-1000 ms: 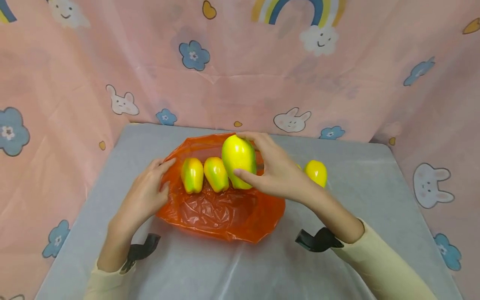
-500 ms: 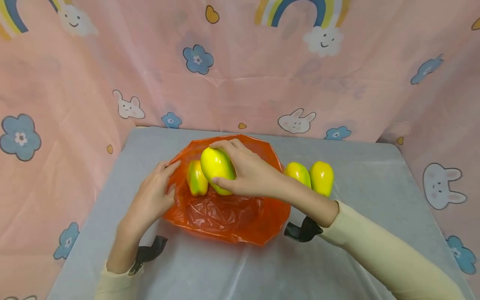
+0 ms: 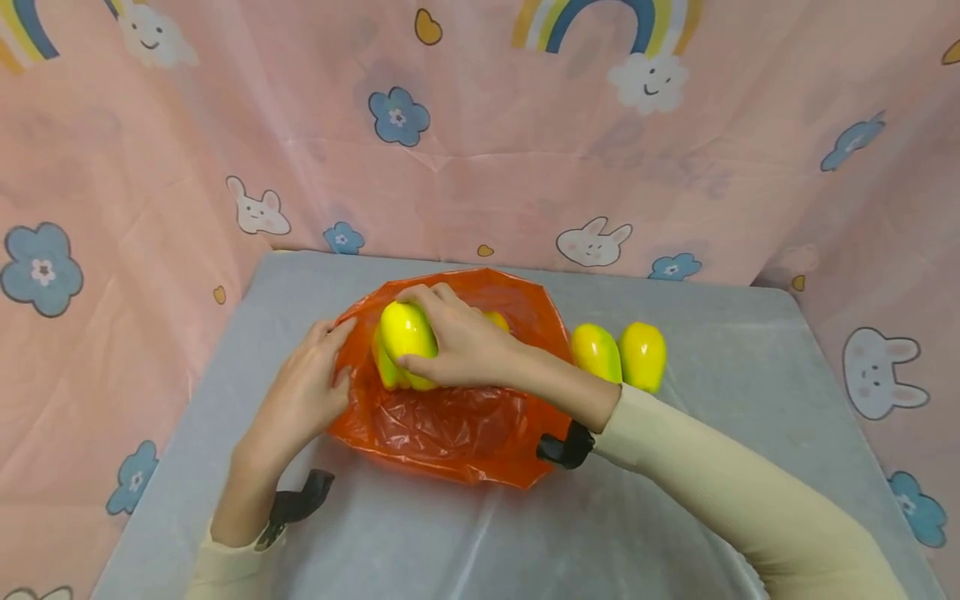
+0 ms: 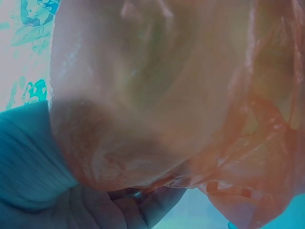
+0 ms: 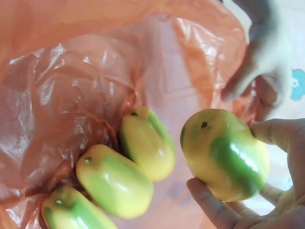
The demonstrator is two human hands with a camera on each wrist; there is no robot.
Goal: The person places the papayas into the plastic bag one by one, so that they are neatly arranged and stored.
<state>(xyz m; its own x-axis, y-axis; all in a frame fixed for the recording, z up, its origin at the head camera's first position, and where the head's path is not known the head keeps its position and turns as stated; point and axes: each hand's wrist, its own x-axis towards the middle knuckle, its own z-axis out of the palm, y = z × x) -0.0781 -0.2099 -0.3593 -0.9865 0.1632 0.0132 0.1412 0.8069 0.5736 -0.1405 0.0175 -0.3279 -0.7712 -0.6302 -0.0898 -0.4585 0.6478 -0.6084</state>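
An orange plastic bag (image 3: 450,442) lies with its mouth spread wide on the table. My left hand (image 3: 296,396) holds its left rim, the fingers partly behind the plastic in the left wrist view. My right hand (image 3: 472,346) grips a yellow-green mango (image 3: 408,333) between thumb and fingers, over the bag's left part. In the right wrist view this held mango (image 5: 226,155) is apart from three others inside the bag, among them a middle mango (image 5: 114,181). From the head view, the hand and its mango hide most of those.
Right of the bag, a mango (image 3: 596,352) and another mango (image 3: 642,357) lie side by side on the grey-covered table (image 3: 750,433). A pink patterned curtain (image 3: 480,167) rises behind the table and along its sides.
My right hand has carried the mango leftward over the bag, in front of the leftmost mango there. Both mangoes right of the bag now show more fully. The left hand keeps its hold.
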